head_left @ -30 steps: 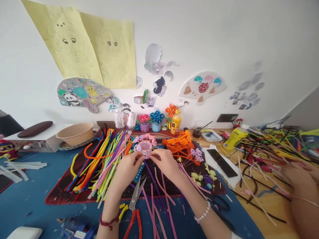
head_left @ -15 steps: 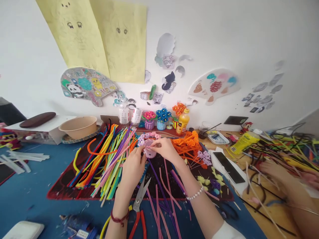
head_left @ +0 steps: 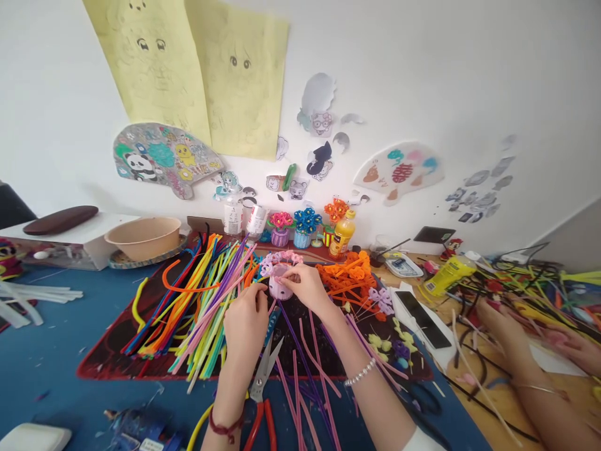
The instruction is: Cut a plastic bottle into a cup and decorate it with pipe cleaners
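My right hand is closed, its fingertips pinching the rim of a small pale pink pot that looks wrapped in pipe cleaners. Just left of the pot, my left hand has its fingers curled and pressed together, a little apart from the pot; whatever sits between them is hidden. Behind the pot curves a ring of pink and lilac pipe-cleaner loops. Scissors with red handles lie open below my hands, among loose pink and purple pipe cleaners.
Bundled coloured pipe cleaners cover the mat's left side; orange pipe-cleaner flowers lie right. A glue gun is at the front. Behind stand finished flower pots and a juice bottle. Another person's hands work at far right.
My left hand has drawn back from the pot, down and to the left. My right hand stays at the pot's rim. The view has shifted slightly, and the other person's hands have moved.
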Demonstrator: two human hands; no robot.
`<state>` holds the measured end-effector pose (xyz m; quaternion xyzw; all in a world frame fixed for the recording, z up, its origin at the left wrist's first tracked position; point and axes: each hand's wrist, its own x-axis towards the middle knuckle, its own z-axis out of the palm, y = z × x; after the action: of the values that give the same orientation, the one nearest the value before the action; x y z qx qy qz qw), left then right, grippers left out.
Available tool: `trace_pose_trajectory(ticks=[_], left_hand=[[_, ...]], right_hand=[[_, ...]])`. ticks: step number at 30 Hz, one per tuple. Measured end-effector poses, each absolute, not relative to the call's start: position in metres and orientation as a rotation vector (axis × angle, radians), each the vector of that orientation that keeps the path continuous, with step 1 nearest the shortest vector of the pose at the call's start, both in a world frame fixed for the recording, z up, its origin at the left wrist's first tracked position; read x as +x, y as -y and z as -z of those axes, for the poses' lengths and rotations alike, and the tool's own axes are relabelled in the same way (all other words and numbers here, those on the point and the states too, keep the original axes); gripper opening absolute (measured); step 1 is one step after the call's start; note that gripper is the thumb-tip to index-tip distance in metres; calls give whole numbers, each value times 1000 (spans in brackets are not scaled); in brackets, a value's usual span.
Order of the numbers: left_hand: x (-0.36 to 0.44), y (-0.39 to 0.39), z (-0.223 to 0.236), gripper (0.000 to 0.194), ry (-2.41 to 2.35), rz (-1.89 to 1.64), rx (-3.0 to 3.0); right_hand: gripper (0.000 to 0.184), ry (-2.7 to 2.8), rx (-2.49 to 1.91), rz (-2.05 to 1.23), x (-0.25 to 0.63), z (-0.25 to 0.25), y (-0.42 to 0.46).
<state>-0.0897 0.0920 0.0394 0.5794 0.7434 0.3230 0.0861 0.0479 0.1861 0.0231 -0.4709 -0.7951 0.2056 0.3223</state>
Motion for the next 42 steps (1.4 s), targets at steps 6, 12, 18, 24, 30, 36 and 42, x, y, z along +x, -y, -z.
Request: trace_pose_trajectory(ticks=[6,12,18,24,30,36,42], left_hand=[[-93,-92,-38,29,-2219,-981,1697],[-93,-92,-34,27,-2228,-945,1704],[-92,-96,-31,25,-2262,-902,1675],[-92,-95,-29,24,-2261,-888,1665],[-91,-97,-28,25,-2260,-878,1676],[-91,-96,-27,24,-2269,-876,1678],[-93,-96,-27,25,-2281,-860,1680]], right_hand=[[11,2198,-1273,-419,43,-32,-183],[9,2225,-1377,-313,39,-36,-177],[10,2264,-1436,-276,38,-38,-173],[11,2283,-1461,-264,37,-40,-171],[13,2300,-1476,-258,36,-41,-169],[12,2311,-1483,-236,36,-43,-168],[14,2326,-1488,-212,32,-37,-169]])
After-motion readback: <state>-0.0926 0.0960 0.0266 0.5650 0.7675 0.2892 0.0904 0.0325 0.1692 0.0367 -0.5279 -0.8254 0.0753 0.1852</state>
